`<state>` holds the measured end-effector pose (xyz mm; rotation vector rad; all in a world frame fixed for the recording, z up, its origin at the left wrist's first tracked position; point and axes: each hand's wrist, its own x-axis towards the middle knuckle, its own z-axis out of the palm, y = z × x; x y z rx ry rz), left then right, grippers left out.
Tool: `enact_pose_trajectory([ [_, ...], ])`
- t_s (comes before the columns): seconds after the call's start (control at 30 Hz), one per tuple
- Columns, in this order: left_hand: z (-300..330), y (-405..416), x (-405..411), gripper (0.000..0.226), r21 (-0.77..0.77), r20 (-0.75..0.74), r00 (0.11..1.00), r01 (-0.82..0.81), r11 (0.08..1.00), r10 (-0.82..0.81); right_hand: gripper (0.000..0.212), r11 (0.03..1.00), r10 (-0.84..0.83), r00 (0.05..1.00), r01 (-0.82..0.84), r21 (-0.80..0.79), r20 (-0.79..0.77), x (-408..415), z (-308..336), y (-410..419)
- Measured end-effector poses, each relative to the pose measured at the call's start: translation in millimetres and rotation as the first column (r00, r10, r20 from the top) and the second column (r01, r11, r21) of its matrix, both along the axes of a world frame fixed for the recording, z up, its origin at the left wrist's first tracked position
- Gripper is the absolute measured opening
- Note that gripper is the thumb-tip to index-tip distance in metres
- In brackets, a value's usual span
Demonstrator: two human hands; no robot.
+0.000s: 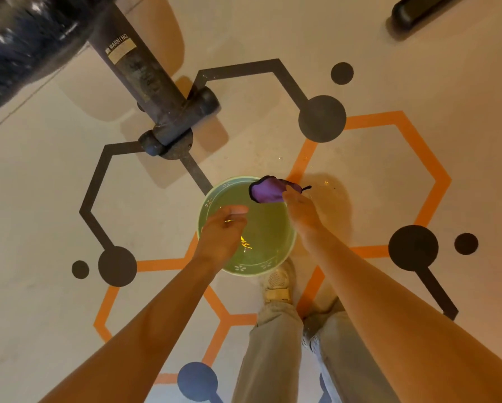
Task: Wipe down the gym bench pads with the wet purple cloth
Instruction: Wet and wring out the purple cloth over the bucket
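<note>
A pale green bowl (214,196) holding water stands on the floor right in front of my feet. My right hand (300,209) holds the bunched purple cloth (268,191) with black trim over the bowl's far right rim. My left hand (225,231) hovers over the left half of the bowl, fingers loosely curled, holding nothing. The black bench pad (20,39) fills the top left corner, blurred, with its dark metal frame leg (145,74) and floor foot (180,120) just beyond the bowl.
The floor is beige with black and orange hexagon lines and dark circles. Water drops glisten on the floor (325,184) to the right of the bowl. Another dark equipment foot (412,13) lies at the top right. My shoes and trouser legs (276,330) stand behind the bowl.
</note>
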<state>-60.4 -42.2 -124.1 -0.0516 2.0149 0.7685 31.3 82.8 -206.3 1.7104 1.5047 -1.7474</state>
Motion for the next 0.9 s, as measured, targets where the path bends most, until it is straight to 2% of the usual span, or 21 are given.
enact_pose_trajectory([
  [0.17,5.9,4.9,3.9,0.024,0.013,-0.033,0.999,-0.039,0.999,0.040,0.039,0.980,-0.199,0.979,0.200,0.013,-0.053,2.6,23.2,-1.7],
  [0.3,18.9,15.5,5.9,0.025,0.069,-0.063,0.996,-0.059,0.996,0.063,0.031,0.957,-0.266,0.957,0.277,0.090,-0.117,11.0,57.6,1.5],
  [0.43,43.6,28.3,4.7,0.030,0.113,-0.071,0.995,-0.064,0.992,0.072,0.021,0.922,-0.368,0.893,0.386,0.020,-0.260,15.7,100.2,5.6],
  [0.57,80.3,32.4,4.6,0.045,0.082,0.138,0.987,-0.090,0.993,0.078,0.033,0.956,-0.294,0.889,0.273,-0.108,-0.351,16.3,145.7,7.0],
  [0.63,95.4,26.5,4.1,0.033,0.142,0.171,0.983,-0.093,0.985,0.068,0.037,0.949,-0.304,0.874,0.244,-0.199,-0.379,13.9,165.0,8.2],
  [0.73,112.1,13.8,3.3,0.015,0.246,0.111,0.993,-0.055,0.968,0.029,0.042,0.940,-0.305,0.869,0.210,-0.267,-0.391,9.7,185.6,9.8],
  [0.83,124.1,1.3,2.3,0.011,0.306,0.067,0.995,-0.092,0.948,0.075,0.041,0.961,-0.220,0.894,0.129,-0.246,-0.390,4.5,206.2,11.4],
  [0.9,137.4,-2.3,1.7,0.015,0.362,0.101,0.988,-0.145,0.921,0.116,0.038,0.992,-0.011,0.920,-0.041,-0.122,-0.393,2.0,218.1,9.8],
])
